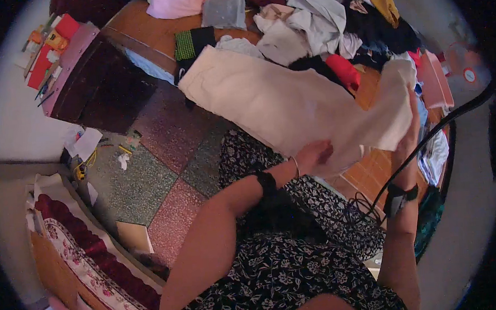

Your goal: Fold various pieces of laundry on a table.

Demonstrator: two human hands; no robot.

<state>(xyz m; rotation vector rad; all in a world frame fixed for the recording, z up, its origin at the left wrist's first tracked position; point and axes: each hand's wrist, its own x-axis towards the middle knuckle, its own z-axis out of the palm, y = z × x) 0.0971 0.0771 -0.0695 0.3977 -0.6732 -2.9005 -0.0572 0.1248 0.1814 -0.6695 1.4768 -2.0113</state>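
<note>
A large cream cloth [266, 95] lies spread across the person's lap and the wooden surface before them. My left hand [315, 155], with a bangle and a black wrist strap, rests at the cloth's near edge; its fingertips are curled and partly in shadow, so whether they pinch the fabric is unclear. At the right, my right hand [411, 104] is at the raised right end of the same cloth, which stands up in a fold beside it. The fingers there are mostly hidden by the fabric. A black strap with a grey part circles the right wrist.
Crumpled white clothes [312, 25], a red cloth [344, 72] and dark garments lie beyond on the wooden surface [372, 167]. A black cable [432, 132] crosses near the right forearm. A dark cabinet [101, 82] stands left, above the tiled floor [144, 185].
</note>
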